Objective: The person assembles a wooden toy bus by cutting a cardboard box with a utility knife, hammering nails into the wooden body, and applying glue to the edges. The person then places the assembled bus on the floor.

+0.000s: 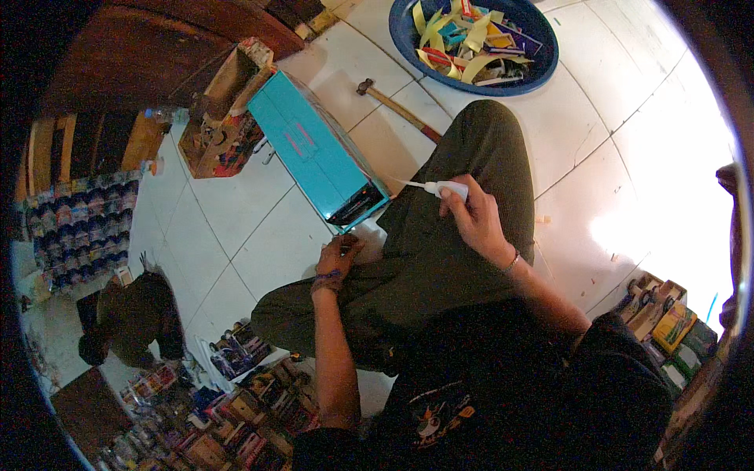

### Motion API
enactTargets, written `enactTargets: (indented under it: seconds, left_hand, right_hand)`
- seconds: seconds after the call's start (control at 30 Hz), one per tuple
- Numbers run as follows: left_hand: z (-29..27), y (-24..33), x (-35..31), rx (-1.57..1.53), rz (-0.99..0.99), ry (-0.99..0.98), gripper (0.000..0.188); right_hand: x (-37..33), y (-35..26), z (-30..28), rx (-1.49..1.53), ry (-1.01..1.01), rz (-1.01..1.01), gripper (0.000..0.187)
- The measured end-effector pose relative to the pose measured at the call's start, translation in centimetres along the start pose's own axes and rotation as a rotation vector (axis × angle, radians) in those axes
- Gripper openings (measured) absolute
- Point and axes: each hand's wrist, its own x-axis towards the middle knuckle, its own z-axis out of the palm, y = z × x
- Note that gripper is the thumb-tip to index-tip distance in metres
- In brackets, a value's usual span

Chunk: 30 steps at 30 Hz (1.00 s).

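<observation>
In my right hand (475, 216) is a small white squeeze bottle (453, 189) with a long thin nozzle, held above my thigh. Its tip points left toward a long turquoise box (302, 141) on the tiled floor. The box's near end shows a dark panel (353, 206) framed in turquoise. My left hand (338, 259) is at the lower corner of that end, fingers curled in together. Whatever those fingers pinch is too small to make out. The bottle's tip is apart from the box.
A hammer (398, 110) lies beyond the box. Farther off stands a blue basin (398, 43) of colourful scraps. An open wooden crate (188, 149) of clutter is beside the box. Small model vehicles (236, 424) crowd the lower left; more model trucks (664, 314) stand at right.
</observation>
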Motion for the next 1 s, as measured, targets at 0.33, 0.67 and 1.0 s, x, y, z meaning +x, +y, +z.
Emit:
enactTargets:
  seconds: [0.33, 0.67, 1.0]
  left_hand:
    - [0.4, -0.4, 1.0, 0.135, 0.011, -0.105, 0.045]
    - [0.5, -0.5, 0.9, 0.093, -0.012, -0.087, 0.044]
    - [0.5, -0.5, 1.2, 0.089, -0.040, -0.109, 0.045]
  right_hand:
    - [0.3, 0.4, 0.7, -0.037, -0.042, -0.040, 0.021]
    - [0.4, 0.2, 0.7, -0.142, -0.077, -0.075, 0.022]
    - [0.5, 0.1, 1.2, -0.162, -0.074, -0.183, 0.020]
